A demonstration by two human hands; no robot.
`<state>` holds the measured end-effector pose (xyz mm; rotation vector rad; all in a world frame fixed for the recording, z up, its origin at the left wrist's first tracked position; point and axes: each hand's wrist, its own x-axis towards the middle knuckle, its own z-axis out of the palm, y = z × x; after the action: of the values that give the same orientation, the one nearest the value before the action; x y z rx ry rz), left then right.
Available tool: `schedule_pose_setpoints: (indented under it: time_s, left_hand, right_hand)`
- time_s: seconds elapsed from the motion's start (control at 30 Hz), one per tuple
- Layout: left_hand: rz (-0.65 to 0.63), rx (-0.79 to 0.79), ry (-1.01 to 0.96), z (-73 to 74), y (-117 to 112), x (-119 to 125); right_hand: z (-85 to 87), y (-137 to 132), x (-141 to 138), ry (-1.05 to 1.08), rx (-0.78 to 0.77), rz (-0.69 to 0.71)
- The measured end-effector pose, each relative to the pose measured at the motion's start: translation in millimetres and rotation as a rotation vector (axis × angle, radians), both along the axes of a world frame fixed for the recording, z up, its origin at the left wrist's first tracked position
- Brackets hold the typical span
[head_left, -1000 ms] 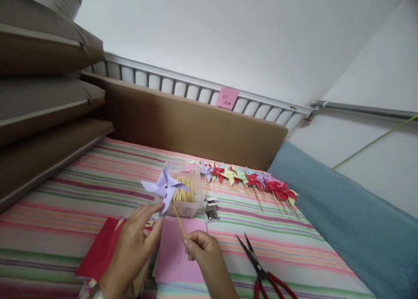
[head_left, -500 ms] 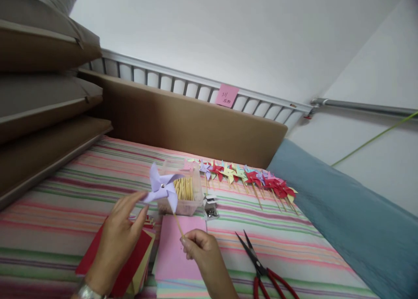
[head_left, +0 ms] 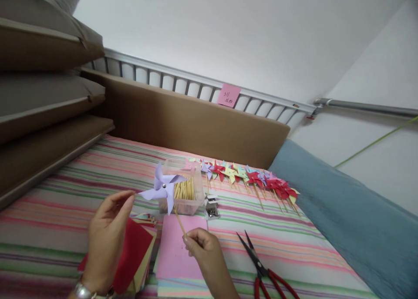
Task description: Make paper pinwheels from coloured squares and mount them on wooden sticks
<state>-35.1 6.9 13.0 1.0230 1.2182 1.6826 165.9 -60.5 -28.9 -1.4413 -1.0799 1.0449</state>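
Observation:
My right hand (head_left: 204, 249) pinches the lower end of a thin wooden stick that carries a lilac paper pinwheel (head_left: 163, 189), held upright above the striped bedcover (head_left: 75, 199). My left hand (head_left: 106, 236) hovers just left of the pinwheel, fingers loosely curled and apart, fingertips near one blade but not touching it. Under my hands lie a stack of red and coloured paper squares (head_left: 132, 255) and a pink sheet (head_left: 178, 251). Behind the pinwheel stands a clear plastic box of wooden sticks (head_left: 186, 196).
A row of several finished pinwheels (head_left: 251, 179) lies at the back right. Red-handled scissors (head_left: 264, 273) lie open to the right. A small packet of pins (head_left: 211, 208) sits beside the box. A brown headboard (head_left: 196, 125), stacked cushions (head_left: 42, 94) and a blue blanket (head_left: 342, 220) surround the bed.
My left hand has drawn back leftwards from the pinwheel's blades, and the blades have turned. The right hand keeps its grip on the stick.

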Motion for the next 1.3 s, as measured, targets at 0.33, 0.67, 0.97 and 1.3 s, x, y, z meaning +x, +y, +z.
schedule_pose_setpoints:
  time_s: [0.33,0.67,0.97,1.3]
  left_hand:
    - [-0.458,-0.382,-0.314,-21.9,-3,30]
    - [-0.643,-0.333,-0.065,-31.7,-17,58]
    - [-0.567,-0.156,0.326,-54.0,-5,43]
    - [-0.746,0.063,0.717,-85.2,2,47]
  right_hand:
    - [2.3,2,-13,0.086,0.036,-0.102]
    - [-8.8,2,-36,0.23,0.077,-0.083]
    - [21.8,6,21,0.182,0.175,-0.29]
    - [39.1,5,47,0.663,0.225,-0.161]
